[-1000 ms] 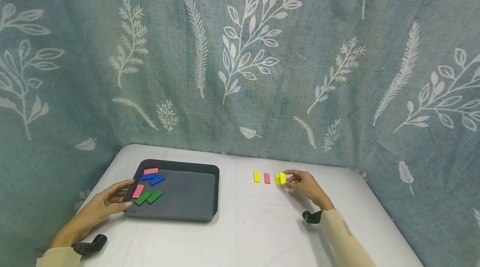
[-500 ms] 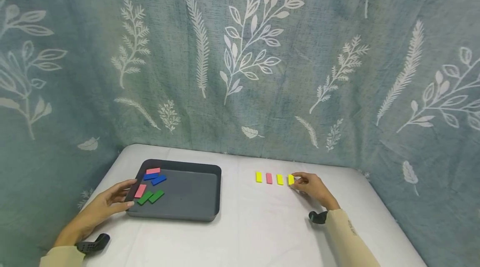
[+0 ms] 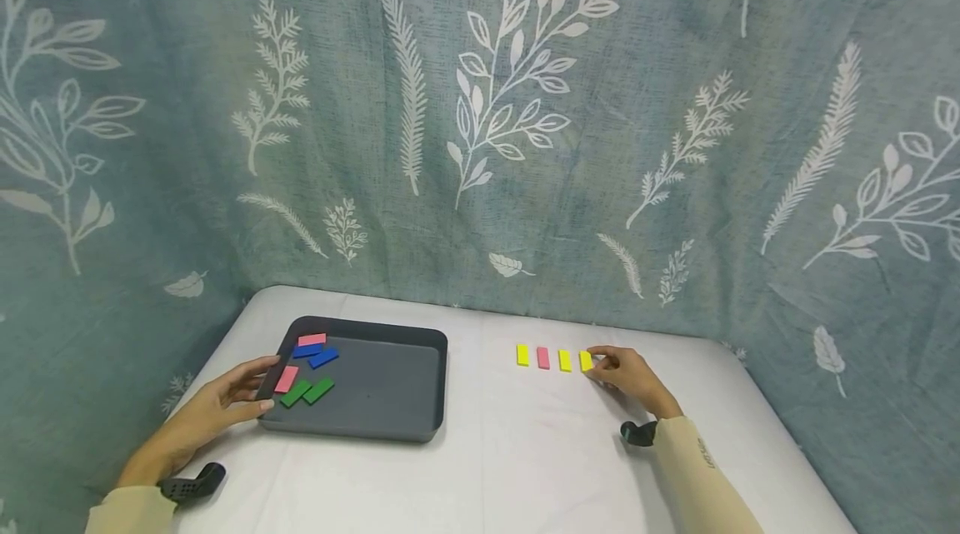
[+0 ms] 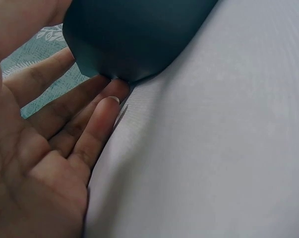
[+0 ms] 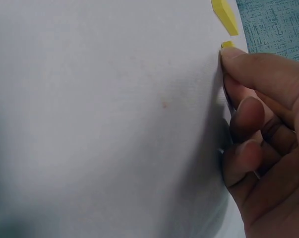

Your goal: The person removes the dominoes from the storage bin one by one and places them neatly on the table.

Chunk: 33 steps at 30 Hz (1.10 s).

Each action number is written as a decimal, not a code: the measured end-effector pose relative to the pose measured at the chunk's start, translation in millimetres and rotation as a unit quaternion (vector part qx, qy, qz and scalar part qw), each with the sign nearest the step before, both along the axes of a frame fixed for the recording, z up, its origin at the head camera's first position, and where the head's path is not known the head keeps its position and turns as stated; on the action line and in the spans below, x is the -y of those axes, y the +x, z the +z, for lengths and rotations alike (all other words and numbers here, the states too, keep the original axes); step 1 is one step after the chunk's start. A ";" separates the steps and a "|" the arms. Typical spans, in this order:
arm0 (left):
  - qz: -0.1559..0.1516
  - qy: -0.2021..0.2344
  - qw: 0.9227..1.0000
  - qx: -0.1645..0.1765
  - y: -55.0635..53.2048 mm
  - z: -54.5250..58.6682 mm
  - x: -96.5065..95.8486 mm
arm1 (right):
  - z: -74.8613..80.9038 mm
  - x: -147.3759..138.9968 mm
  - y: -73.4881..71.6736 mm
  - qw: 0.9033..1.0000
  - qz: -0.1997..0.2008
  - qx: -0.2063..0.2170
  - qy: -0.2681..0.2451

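Note:
Four-sided flat tiles like dominoes stand in a row on the white table: a yellow tile, a pink tile, another yellow tile and an end yellow tile. My right hand pinches that end yellow tile between thumb and forefinger; its other fingers curl loosely. At the left, my left hand rests against the left side of a dark grey tray, fingers spread and fairly straight. Its fingertips touch the tray's corner in the left wrist view.
Inside the tray's left part lie pink tiles, blue tiles and green tiles. A leaf-patterned curtain closes off the table's back and sides. White cloth covers the table.
My right hand has moved right with a yellow tile and brought it down at the row's right end, beside the other yellow one. The left hand stays at the tray.

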<state>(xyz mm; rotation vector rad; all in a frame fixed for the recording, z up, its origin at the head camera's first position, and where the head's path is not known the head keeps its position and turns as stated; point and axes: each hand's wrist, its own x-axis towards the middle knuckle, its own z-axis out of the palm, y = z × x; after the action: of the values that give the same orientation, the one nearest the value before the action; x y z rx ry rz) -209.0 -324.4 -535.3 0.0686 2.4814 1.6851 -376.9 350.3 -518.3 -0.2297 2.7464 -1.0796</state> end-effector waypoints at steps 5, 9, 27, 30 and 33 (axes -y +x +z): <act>0.000 -0.005 1.000 -0.006 -0.7 1.1 1.6 | 1.0 1.1 -0.2 1.000 -0.004 0.015 -0.010; 0.001 -0.008 1.000 -0.011 -1.2 0.7 2.6 | 2.6 1.8 0.7 1.000 -0.001 0.019 -0.011; -0.003 -0.006 1.000 -0.018 -0.3 0.1 3.0 | 38.6 72.7 -0.6 0.996 0.059 -0.026 -0.067; -0.002 -0.005 1.000 -0.013 -0.7 -0.3 1.9 | 42.4 92.9 -1.4 0.993 0.077 -0.028 -0.081; 0.001 -0.002 1.000 -0.008 -2.0 -1.4 1.9 | 44.2 112.1 -2.8 0.991 0.097 -0.029 -0.093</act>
<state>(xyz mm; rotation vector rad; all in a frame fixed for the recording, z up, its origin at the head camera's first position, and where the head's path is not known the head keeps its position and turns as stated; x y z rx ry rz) -211.0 -326.3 -536.7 0.0794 2.4966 1.6856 -379.7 238.2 -474.1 -0.5487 2.6041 -1.2922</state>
